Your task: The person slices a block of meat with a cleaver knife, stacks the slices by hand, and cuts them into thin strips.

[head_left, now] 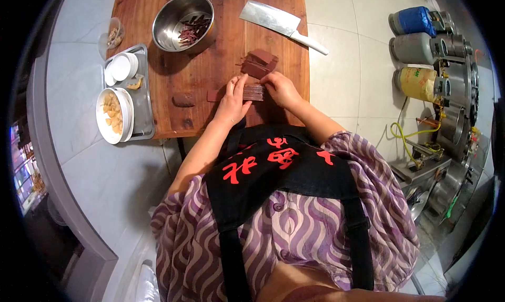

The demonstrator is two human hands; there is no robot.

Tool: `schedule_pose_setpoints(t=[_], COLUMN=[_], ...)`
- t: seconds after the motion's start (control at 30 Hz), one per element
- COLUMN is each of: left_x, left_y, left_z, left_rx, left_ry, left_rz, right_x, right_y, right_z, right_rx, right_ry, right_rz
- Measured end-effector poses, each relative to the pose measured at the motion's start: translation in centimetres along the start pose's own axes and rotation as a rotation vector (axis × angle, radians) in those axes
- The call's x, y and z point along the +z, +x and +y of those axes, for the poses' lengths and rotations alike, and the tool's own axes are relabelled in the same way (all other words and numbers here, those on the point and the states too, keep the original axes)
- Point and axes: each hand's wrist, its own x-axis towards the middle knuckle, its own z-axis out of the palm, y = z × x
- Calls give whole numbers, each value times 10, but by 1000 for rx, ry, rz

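Note:
Thin brown slices lie in a neat stack (254, 93) near the front edge of the wooden table (179, 115). My left hand (230, 103) grips the stack's left end, thumb on the near side and fingers on the far side. Fingers of my right hand (282, 90) are closed at the stack's far right corner, touching slices there. Just beyond both hands is a loose pile of brown slices (259, 63). A dark brown chunk (183, 100) sits left of my left hand, and a flat brown piece (212, 96) pokes out beside it.
A cleaver (271, 19) lies at the back right, its white handle past the table edge. Back left stands a metal pot (163, 31) holding dark strips. A metal tray (143, 99) with white dishes is at the left edge. Gas cylinders (415, 83) stand to the right.

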Motion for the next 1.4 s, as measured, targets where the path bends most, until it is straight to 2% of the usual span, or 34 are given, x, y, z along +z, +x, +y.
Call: schedule_pose_setpoints(t=[0.07,0.17,0.33,0.47,0.63,0.73,0.77,0.87,0.93,1.07,1.17,1.27,1.3,1.4], left_x=[-3,-5,-14,-18,-14,-14,-15,-17,-15,-9,-7,-9,-6,-10], left_y=[3,7,18,28,14,10,9,9,11,18,19,18,18,33], left_z=[2,-5,3,0,-4,-3,-2,7,3,-19,-10,4,2,-9], left_rx=[81,46,27,49,159,184,186,83,86,90,29,11,21,-177], left_ry=[9,96,72,112,132,150,159,104,124,127,119,14,-10,-229], left_rz=[9,-190,-128,-199,-146,-143,-144,-108,-95,-230,-231,-196,-124,-40], right_x=[2,4,-5,-4,-3,2,2,-2,-5,-8,-15,-17,-17,-17], right_y=[-3,-7,-13,-7,-18,-21,-22,-26,-26,-29,-28,-27,-28,-28], right_z=[5,10,-4,-4,-21,-14,-11,-8,-9,-13,-25,-26,-23,-22], right_rx=[-13,-9,57,120,176,30,30,58,118,-28,-73,-44,-56,-75], right_ry=[-17,-53,-22,17,-54,-92,-104,-139,-160,-134,-237,-338,-333,-312], right_rz=[-23,-27,99,28,-29,104,69,-45,-134,-85,-105,-148,-139,-122])
